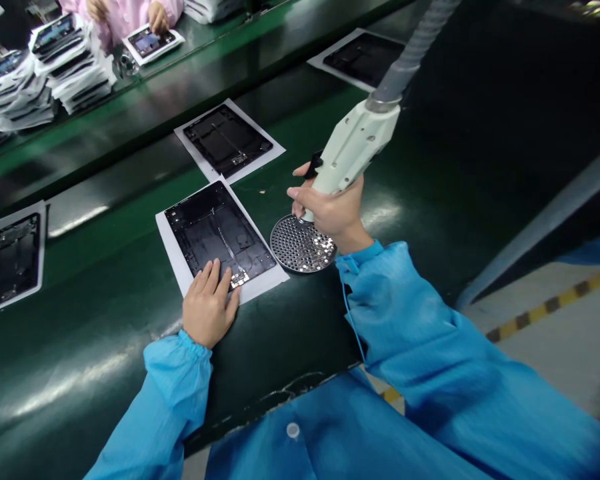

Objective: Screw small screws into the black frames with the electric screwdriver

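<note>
Left hand [210, 303] open, spread flat and pressing on the lower edge of a black device back panel [205, 230] at centre frame, atop a white paper sheet [170, 253]; right hand [333, 213] closed around a white hose-fed handheld tool [353, 143], just above a round perforated metal tray [271, 243] of small silver discs [305, 250]. Panel likely thin, stiff, light and slick, best taken by its outer edges.

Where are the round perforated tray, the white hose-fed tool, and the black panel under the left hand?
Round perforated tray [300, 245]: head view, on its perforated face.
White hose-fed tool [353, 147]: head view, on its body.
Black panel [205, 233]: head view, on its dark surface.
</note>
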A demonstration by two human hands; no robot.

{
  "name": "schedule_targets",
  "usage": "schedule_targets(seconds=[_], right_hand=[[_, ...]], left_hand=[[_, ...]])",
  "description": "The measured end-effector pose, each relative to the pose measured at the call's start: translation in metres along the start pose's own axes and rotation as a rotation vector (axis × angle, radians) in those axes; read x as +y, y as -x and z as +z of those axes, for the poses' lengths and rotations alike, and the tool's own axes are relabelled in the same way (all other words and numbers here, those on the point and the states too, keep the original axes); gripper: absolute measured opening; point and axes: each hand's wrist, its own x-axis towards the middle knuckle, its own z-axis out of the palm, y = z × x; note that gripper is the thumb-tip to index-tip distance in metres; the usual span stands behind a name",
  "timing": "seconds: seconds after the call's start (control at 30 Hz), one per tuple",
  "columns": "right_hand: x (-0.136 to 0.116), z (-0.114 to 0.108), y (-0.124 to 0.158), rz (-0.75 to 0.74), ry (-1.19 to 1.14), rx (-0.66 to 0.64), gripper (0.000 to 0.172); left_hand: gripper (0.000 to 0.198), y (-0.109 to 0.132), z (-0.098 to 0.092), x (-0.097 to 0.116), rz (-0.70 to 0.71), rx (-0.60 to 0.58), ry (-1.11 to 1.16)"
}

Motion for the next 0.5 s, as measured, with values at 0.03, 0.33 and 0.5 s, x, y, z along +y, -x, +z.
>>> schedule_targets(seconds=[0.03,0.33,0.5], right_hand=[[0.000,0.000,0.000,-0.003,0.012,-0.006,0.022],[-0.035,0.012,0.015,0.010,-0.054,0.021,0.030],[-0.052,0.052,0.048,0.105,-0.104,-0.192,0.032]], left_hand=[[0.036,0.000,-0.003,-0.004,0.015,-0.032,0.024],[0.033,-0.003,0.001,-0.023,0.071,-0.074,0.188],[0.035,-0.005,0.007,-0.018,0.040,-0.133,0.206]])
